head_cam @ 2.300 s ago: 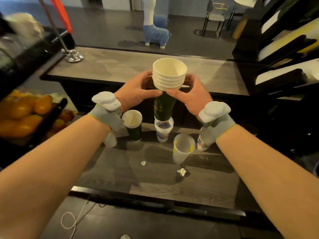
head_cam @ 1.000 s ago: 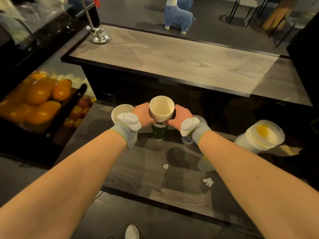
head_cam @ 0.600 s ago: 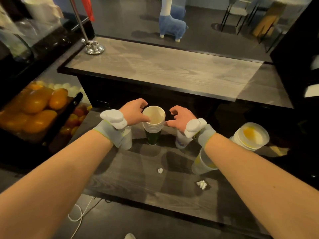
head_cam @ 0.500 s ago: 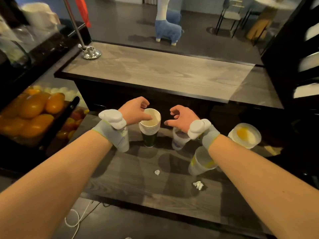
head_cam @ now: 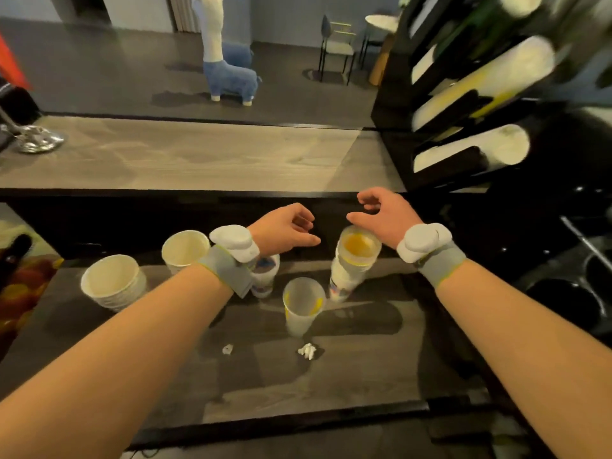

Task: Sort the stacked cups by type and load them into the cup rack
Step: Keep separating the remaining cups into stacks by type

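Left hand [head_cam: 284,231] and right hand [head_cam: 385,217] hover over the worktop [head_cam: 347,376], fingers [head_cam: 306,220] loosely curled, holding nothing. A stack of clear cups [head_cam: 354,260] stands just under the right fingers, paper cups [head_cam: 112,283] left of the left fingers, the cup rack [head_cam: 463,94] beyond the right fingers

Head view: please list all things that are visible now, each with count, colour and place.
cream cup stacks: two, cream, table left
clear cup: one, clear with yellow, table middle
printed cup: one, white and blue, left of clear cup
tall cup stack: one, white, yellow inside, below right hand
paper scraps: two, white, table front
cup rack: one, black, right, holds white cups
llama toy: one, blue and white, floor behind
left hand: bare, holds nothing
right hand: bare, holds nothing
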{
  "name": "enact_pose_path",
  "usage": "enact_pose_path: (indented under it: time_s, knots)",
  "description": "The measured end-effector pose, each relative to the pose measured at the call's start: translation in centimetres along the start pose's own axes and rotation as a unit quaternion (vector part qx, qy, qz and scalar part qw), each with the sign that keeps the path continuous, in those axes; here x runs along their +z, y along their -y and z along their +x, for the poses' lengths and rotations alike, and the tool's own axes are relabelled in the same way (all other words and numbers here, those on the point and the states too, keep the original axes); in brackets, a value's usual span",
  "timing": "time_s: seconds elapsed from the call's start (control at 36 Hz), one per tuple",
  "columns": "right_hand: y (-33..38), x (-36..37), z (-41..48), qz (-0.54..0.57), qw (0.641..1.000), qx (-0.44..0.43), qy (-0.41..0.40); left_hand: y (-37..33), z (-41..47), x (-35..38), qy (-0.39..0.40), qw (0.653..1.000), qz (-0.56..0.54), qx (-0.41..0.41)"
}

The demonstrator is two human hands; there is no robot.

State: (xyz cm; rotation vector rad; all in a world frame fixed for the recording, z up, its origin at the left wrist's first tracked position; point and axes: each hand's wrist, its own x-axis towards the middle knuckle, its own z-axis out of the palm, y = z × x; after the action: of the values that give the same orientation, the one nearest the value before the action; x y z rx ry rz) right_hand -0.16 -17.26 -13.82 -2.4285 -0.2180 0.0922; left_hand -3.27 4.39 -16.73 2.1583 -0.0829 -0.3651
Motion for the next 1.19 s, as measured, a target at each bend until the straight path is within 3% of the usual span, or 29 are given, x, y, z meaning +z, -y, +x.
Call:
enact_pose_path:
  time_s: [0.31, 0.5, 0.78, 0.94, 1.19]
  knots:
    - [-9.1, 1.7, -1.6, 0.038, 0.99, 0.123, 0.065, -0.3, 4.7, 7.9, 0.035, 0.997, 0.063, -0.032]
    - [-11.5, 4.3, -0.5, 0.034, 0.989, 0.121, 0.083, 1.0, 6.6, 9.6, 0.009, 0.994, 0.106, -0.03]
    - [-11.2, 5.9, 0.2, 0.088, 0.993, 0.077, 0.024, 1.8, 7.8, 10.2, -0.039, 0.993, 0.113, -0.005]
    - [-11.1, 5.7, -0.1, 0.116, 0.991, 0.065, 0.018, 1.6, 7.9, 9.8, -0.051, 0.994, 0.092, 0.015]
    - [-9.5, 3.1, -0.2, 0.176, 0.984, 0.02, -0.006, 0.1, 6.9, 8.1, -0.022, 0.995, -0.067, 0.069]
